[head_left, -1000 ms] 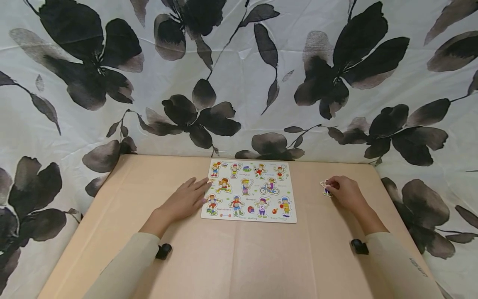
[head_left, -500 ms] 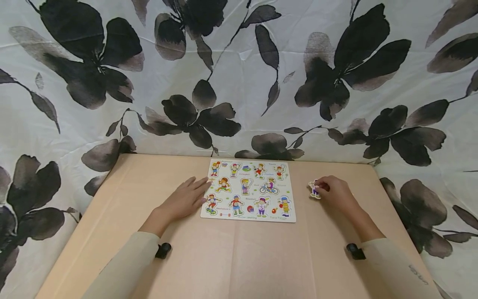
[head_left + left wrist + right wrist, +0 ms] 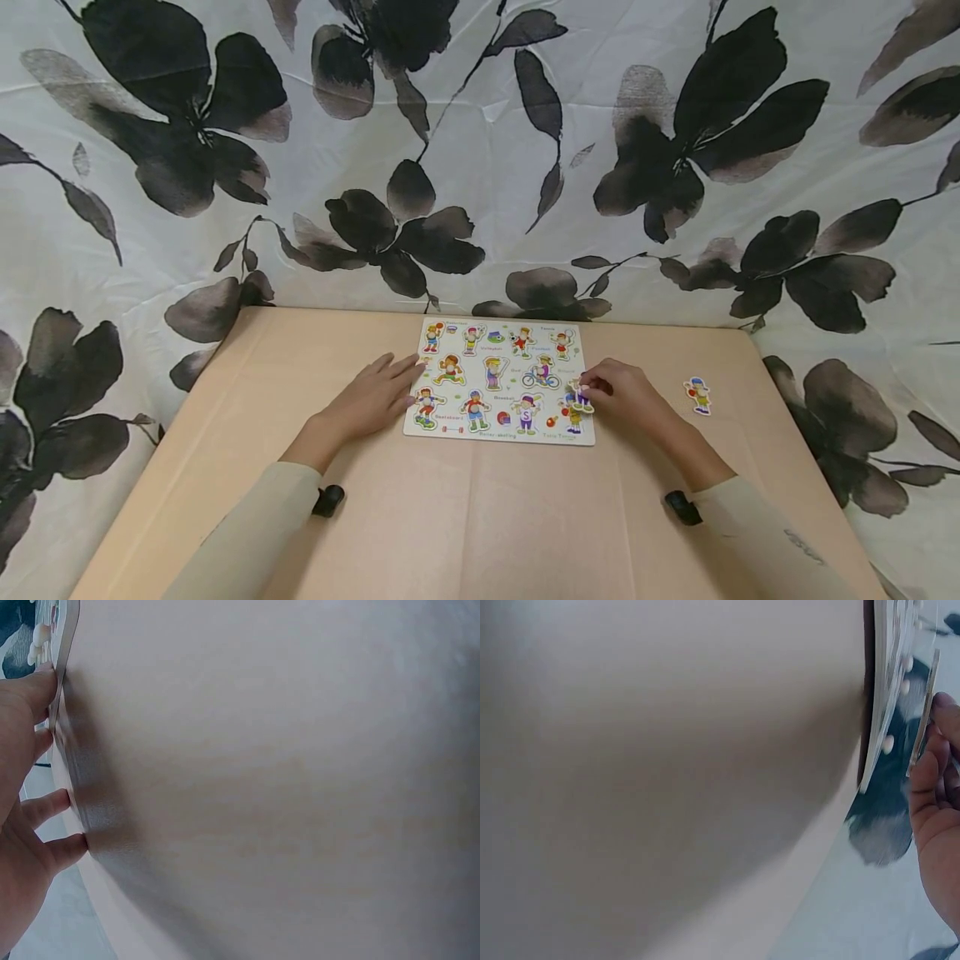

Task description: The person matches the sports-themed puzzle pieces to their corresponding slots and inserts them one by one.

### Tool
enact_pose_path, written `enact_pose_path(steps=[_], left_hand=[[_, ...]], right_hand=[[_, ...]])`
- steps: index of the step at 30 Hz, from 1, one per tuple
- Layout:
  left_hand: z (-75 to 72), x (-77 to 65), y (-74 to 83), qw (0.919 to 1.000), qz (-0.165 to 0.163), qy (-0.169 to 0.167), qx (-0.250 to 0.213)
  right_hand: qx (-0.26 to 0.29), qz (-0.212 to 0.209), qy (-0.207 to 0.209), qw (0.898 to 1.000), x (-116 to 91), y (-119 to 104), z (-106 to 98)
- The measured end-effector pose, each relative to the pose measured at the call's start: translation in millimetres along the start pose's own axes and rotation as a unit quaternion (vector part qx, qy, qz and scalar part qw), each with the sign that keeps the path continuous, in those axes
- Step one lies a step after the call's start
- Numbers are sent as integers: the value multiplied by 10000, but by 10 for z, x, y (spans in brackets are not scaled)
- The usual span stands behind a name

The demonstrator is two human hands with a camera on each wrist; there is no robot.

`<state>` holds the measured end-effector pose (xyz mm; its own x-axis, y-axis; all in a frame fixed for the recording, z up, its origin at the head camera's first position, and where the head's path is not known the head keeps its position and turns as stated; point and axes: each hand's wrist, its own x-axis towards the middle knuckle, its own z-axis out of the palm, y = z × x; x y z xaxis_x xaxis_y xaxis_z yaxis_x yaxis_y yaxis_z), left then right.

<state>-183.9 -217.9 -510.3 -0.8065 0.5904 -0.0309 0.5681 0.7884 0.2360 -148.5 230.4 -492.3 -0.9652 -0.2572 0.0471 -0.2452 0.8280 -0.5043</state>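
In the head view a white puzzle board [image 3: 453, 400], printed with small sporting figures, lies on the table. My left hand [image 3: 378, 392] touches its left edge with fingers spread and fairly straight; in the left wrist view, the thumb is at the board's edge [image 3: 67, 637]. My right hand [image 3: 622, 393] pinches a flat, figure-shaped puzzle piece [image 3: 580, 398] over the lower right of the board, overlapping a ball-playing figure there. From the right wrist, that piece [image 3: 925, 712] appears edge-on between thumb and fingers, apart from the knobbed board [image 3: 877, 690].
A second puzzle piece [image 3: 698, 396], a figure in a blue cap, lies on the table right of my right hand. The light wooden-toned table [image 3: 525, 517] ends at a floral cloth [image 3: 525, 167] behind and on both sides.
My right hand has moved left with the puzzle piece, from the table's right side to over the board. The second piece has come into view behind it. My left hand stays put.
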Motion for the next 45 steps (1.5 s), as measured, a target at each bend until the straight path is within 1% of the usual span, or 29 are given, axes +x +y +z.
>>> enact_pose_path(steps=[7, 13, 17, 22, 26, 31, 35, 40, 42, 45], left_hand=[[-26, -1, 13, 10000, 9, -4, -19], [-24, -1, 15, 10000, 67, 14, -3], [-14, -5, 5, 10000, 78, 9, 11], [0, -8, -7, 9999, 110, 31, 24], [3, -10, -9, 9999, 118, 47, 7], [1, -15, -8, 9999, 115, 37, 30], [9, -11, -11, 9999, 130, 47, 60], [6, -10, -6, 10000, 86, -4, 2], [2, -9, -3, 10000, 61, -14, -22], [3, -11, -6, 10000, 40, -17, -19]], right_hand=[[-95, -515, -332, 9981, 92, -247, 129], [-238, -970, -606, 9931, 157, -421, 264], [-285, -1317, -781, 9878, 184, -512, 353], [-271, -1554, -892, 9834, 215, -571, 443], [-326, -1533, -980, 9828, 225, -598, 485], [-311, -1298, -1101, 9849, 247, -616, 524], [-356, -1352, -1077, 9843, 251, -608, 523], [-254, -1274, -977, 9867, 207, -573, 428], [-137, -1132, -909, 9893, 176, -539, 361], [16, -868, -765, 9933, 126, -432, 256]])
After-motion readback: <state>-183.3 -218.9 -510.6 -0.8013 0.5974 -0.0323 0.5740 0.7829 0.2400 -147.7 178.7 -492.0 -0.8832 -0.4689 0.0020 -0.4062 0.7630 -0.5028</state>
